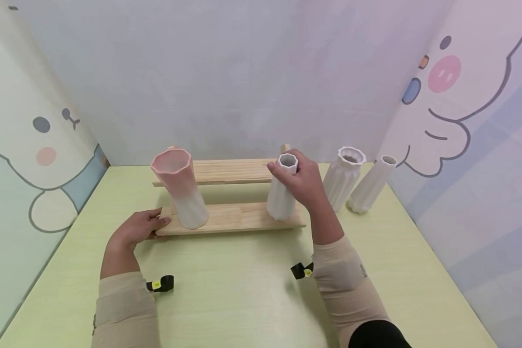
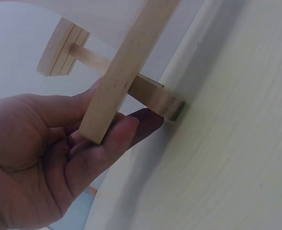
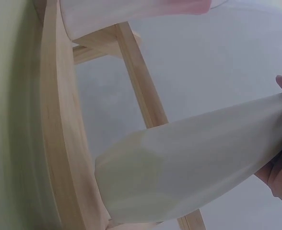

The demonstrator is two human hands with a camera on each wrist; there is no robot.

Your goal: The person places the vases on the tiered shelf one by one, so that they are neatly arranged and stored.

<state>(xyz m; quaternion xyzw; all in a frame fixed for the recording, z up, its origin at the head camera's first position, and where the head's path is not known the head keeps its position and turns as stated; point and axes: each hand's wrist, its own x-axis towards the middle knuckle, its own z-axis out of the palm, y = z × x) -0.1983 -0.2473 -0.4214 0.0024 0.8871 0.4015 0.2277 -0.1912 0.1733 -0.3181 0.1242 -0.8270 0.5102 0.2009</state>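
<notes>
Pale green desk (image 1: 235,290) carries the lot. Toward the back, two-tier wooden rack: lower board (image 1: 235,216) sits in front of and below upper board (image 1: 235,171), likely so tall pieces get headroom. Pink-and-white vase (image 1: 183,191) stands on the lower board near its left end, wide mouth up, which leaves board length free beside it. Ruffled-rim vase (image 1: 341,181) is on the desk, right of the rack, probably parked there within reach. Plain white vase (image 1: 280,199) is upright at the lower board's right end; base touching or just above the wood, can't quite tell. Slim vase (image 1: 371,186) is on the desk, farthest right. Right hand (image 1: 305,182): grip wrapped round plain white vase near the top, presumably to leave the base unobstructed. Left hand (image 1: 140,228): grip pinches the lower board's left end between thumb and fingers, likely steadying the rack.
</notes>
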